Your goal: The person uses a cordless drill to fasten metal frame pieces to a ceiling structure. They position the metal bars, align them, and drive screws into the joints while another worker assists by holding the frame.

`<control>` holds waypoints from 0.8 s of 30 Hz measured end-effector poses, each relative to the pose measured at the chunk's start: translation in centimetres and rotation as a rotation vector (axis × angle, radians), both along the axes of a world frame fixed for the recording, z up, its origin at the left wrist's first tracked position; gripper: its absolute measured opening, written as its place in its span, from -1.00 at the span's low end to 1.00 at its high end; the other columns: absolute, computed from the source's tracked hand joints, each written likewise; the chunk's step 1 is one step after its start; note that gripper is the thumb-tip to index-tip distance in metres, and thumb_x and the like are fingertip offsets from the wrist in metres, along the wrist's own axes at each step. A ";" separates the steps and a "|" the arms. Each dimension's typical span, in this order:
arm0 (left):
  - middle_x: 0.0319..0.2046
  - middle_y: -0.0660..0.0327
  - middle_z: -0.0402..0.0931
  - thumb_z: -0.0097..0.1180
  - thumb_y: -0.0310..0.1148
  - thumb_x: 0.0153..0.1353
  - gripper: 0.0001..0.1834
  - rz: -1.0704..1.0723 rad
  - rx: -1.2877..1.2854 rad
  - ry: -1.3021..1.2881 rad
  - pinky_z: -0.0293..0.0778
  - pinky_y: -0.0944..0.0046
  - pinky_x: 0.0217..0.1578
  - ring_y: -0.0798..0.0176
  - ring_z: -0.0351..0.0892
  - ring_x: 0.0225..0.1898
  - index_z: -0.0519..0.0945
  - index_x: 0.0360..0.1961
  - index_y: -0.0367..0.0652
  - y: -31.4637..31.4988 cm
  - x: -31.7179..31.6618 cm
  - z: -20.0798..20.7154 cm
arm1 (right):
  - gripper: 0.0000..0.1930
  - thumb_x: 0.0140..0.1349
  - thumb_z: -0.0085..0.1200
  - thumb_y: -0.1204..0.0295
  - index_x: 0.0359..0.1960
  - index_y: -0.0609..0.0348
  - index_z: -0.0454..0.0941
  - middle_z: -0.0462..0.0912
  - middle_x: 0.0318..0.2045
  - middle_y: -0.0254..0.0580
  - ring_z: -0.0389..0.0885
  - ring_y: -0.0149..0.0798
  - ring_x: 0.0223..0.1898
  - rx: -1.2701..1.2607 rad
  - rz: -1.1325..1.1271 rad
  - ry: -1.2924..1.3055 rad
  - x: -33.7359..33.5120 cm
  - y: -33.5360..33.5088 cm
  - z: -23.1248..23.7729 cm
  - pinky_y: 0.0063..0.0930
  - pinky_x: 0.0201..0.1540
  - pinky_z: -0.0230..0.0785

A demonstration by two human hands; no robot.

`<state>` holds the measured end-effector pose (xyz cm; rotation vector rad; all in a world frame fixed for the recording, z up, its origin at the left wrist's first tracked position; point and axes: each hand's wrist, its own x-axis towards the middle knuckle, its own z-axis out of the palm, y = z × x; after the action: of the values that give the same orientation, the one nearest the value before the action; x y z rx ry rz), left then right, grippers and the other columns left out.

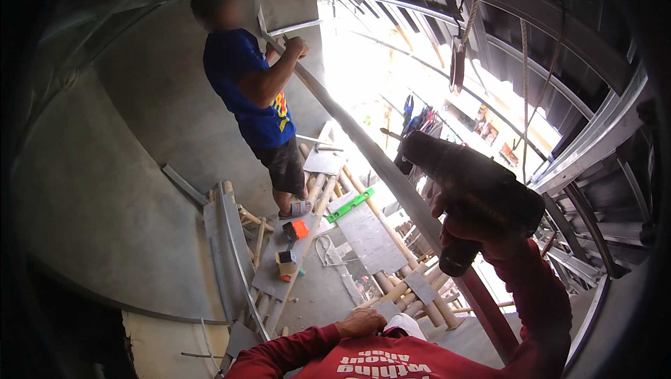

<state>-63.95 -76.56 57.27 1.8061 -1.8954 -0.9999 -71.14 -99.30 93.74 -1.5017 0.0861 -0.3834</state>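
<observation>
My right hand [482, 229] is wrapped around the handle of a dark cordless drill [475, 183], raised at the right with its nose toward the upper left. Close beside it passes a long grey metal beam [381, 162]; I cannot tell whether the drill touches it. My left hand [361, 323] is low in front of my red shirt, its fingers curled. What it holds, if anything, is hidden; a white thing [405, 324] lies just beside it. At the beam's far end, a co-worker in a blue shirt [241, 78] has both hands [297, 47] raised at it.
Bamboo scaffolding [391, 239] with boards lies below. On it are a green spirit level [351, 205], a hammer [328, 147], an orange-and-black box [297, 230] and a small open box [285, 263]. Ropes [525, 92] hang from the curved roof frame at right. A grey wall [112, 190] stands left.
</observation>
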 end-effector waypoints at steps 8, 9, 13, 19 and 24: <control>-0.33 0.05 0.66 0.12 -0.36 0.14 -0.83 0.311 -0.037 0.039 0.54 -0.04 -0.22 -0.11 0.66 -0.25 0.66 -0.24 -0.04 3.2 0.0 2.3 | -0.44 -0.04 0.24 0.56 0.08 0.38 0.43 0.63 -0.35 -0.09 0.65 -0.30 -0.54 0.062 0.039 -0.034 2.1 0.9 -0.9 -0.45 -0.54 0.55; -0.32 0.05 0.66 0.13 -0.35 0.14 -0.81 0.340 -0.068 0.046 0.54 -0.03 -0.22 -0.11 0.66 -0.26 0.67 -0.21 -0.04 3.5 0.0 2.3 | -0.42 -0.04 0.25 0.56 0.10 0.38 0.42 0.63 -0.35 -0.09 0.65 -0.31 -0.54 0.063 0.053 -0.026 2.3 0.7 -1.0 -0.45 -0.53 0.54; -0.34 0.08 0.67 0.18 -0.41 0.16 -0.75 0.576 -0.145 0.285 0.56 0.11 -0.25 0.05 0.69 -0.30 0.66 -0.12 -0.20 4.3 0.1 3.0 | -0.36 -0.04 0.26 0.56 0.16 0.41 0.39 0.63 -0.33 -0.09 0.64 -0.32 -0.54 0.042 0.098 -0.053 3.1 0.1 -1.2 -0.47 -0.49 0.53; -0.38 0.10 0.66 0.21 -0.50 0.27 -0.85 1.182 -0.372 1.172 0.68 0.24 -0.29 0.21 0.70 -0.33 0.63 -0.18 -0.35 2.6 6.5 10.0 | -0.39 0.09 0.20 0.60 0.24 0.31 0.34 0.62 -0.24 -0.04 0.65 -0.32 -0.46 0.038 0.177 -0.092 3.8 -0.9 -1.1 -0.48 -0.43 0.56; -0.28 0.19 0.53 0.22 -0.48 0.29 -0.72 0.958 -1.092 1.670 0.60 0.34 -0.01 0.32 0.60 -0.15 0.52 -0.01 -0.29 -2.5 17.1 20.7 | -0.46 0.19 0.17 0.59 0.23 0.24 0.35 0.61 -0.22 -0.12 0.64 -0.39 -0.43 -0.002 0.391 0.059 4.6 -1.4 -2.5 -0.54 -0.44 0.52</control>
<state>-46.88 -79.07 77.92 0.4708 -0.1915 -0.4619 -66.58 -100.68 91.28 -1.4916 -0.1606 -0.0250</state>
